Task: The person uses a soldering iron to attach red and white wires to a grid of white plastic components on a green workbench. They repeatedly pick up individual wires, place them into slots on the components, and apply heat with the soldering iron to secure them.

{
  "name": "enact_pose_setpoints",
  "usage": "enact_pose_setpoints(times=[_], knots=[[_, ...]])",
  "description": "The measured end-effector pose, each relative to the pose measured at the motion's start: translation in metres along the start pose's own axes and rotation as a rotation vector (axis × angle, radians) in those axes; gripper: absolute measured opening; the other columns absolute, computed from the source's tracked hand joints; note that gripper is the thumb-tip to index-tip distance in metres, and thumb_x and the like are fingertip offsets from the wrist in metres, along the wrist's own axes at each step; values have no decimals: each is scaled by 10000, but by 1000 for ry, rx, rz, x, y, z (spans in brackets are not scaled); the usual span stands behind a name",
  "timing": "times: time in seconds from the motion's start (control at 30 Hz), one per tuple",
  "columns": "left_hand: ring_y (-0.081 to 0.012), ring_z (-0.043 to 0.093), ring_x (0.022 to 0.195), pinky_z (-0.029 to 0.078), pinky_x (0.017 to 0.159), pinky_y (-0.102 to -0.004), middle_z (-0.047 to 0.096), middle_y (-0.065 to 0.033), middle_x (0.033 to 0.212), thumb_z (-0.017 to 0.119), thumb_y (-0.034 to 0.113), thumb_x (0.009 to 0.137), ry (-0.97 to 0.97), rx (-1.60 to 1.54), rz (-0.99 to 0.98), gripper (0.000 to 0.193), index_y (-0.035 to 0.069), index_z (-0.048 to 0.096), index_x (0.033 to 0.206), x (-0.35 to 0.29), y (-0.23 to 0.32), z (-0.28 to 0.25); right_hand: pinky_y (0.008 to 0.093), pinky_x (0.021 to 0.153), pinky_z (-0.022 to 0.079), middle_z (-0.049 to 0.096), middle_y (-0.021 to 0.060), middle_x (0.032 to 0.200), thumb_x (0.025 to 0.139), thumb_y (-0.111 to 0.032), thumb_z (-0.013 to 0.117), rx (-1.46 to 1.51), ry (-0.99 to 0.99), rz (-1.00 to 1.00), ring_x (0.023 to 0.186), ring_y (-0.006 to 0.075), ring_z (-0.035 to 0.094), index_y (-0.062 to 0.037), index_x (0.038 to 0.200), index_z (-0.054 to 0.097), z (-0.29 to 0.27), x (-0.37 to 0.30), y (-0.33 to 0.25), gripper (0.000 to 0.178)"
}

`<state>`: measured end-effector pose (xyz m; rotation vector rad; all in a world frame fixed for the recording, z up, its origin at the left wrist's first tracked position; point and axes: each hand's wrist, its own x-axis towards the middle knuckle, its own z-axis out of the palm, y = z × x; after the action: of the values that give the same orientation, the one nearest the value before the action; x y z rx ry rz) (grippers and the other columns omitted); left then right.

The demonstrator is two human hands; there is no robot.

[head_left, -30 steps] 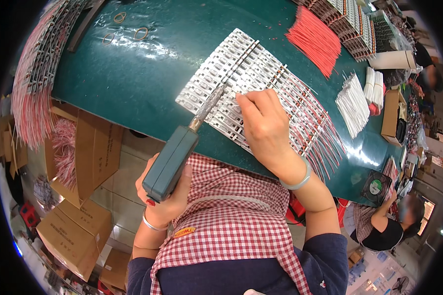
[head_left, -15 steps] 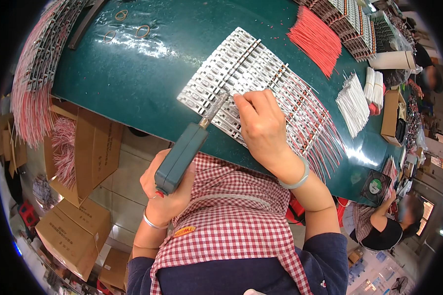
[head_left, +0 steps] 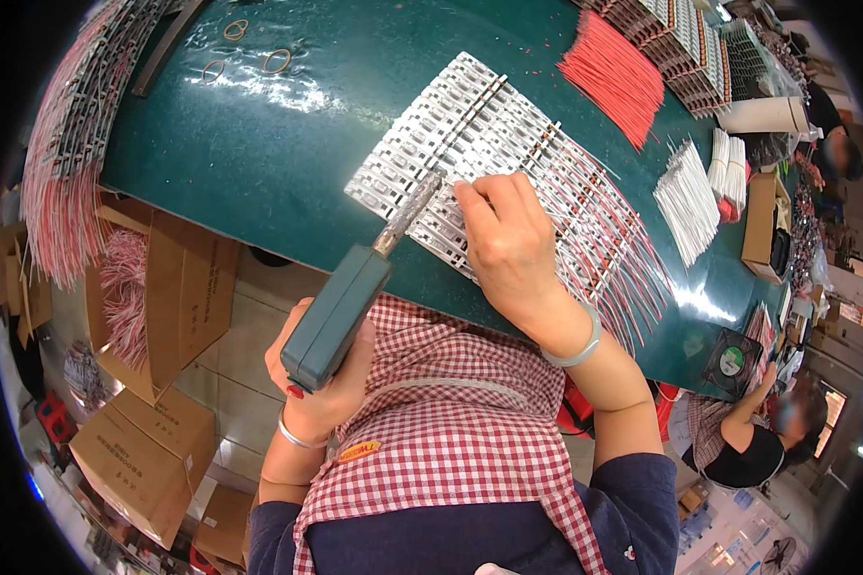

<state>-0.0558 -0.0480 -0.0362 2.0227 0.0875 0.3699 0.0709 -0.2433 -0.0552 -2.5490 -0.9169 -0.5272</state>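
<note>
My left hand [head_left: 328, 383] is wrapped round the dark green body of a soldering gun [head_left: 336, 311]. Its metal tip reaches up and right over a panel [head_left: 431, 125] of white and silver slotted parts set in rows. Thin dark bars cross the panel, and red and white wires [head_left: 633, 259] fan out from its right side. My right hand [head_left: 513, 240] rests over the panel's middle, thumb and forefinger pinched a little right of the tip. Whatever those fingertips hold is too small to make out.
On the green table [head_left: 221, 163], red wires [head_left: 612, 81] and white wires [head_left: 688, 201] lie in bundles beyond the panel. Stacked panels [head_left: 676, 48] stand far right, wired ones [head_left: 72, 163] far left. A small fan [head_left: 732, 362] sits near a co-worker [head_left: 753, 431]. Cardboard boxes [head_left: 144, 460] stand left.
The soldering gun and my left hand have drawn back slightly, down and to the left. The tip sits a little farther from my right fingertips, which have hardly moved.
</note>
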Motion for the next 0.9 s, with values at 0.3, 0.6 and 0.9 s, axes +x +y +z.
enact_pose_setpoints(times=[0.3,0.6,0.9], knots=[[-191,683,726,530,642,-266,703,-134,901,759,-31,740,77,-82,-90,250,-44,703,984,-8,-2,1,339,634,488,553,112,858,702,47,633,35,31,7,800,253,555,64,995,680,-7,1,2,297],[-171,688,753,538,662,-264,711,-119,918,769,-36,749,103,-98,-84,264,-47,698,1003,-11,-7,-1,363,670,470,517,118,891,751,68,623,117,-60,126,800,275,545,57,1127,671,-9,-3,-10,379],[-180,688,746,529,649,-267,707,-134,920,765,-39,750,72,-81,-95,242,-53,701,984,-12,-5,-3,368,656,474,543,74,807,767,24,663,149,31,132,767,251,571,-26,968,686,1,-5,-10,209]])
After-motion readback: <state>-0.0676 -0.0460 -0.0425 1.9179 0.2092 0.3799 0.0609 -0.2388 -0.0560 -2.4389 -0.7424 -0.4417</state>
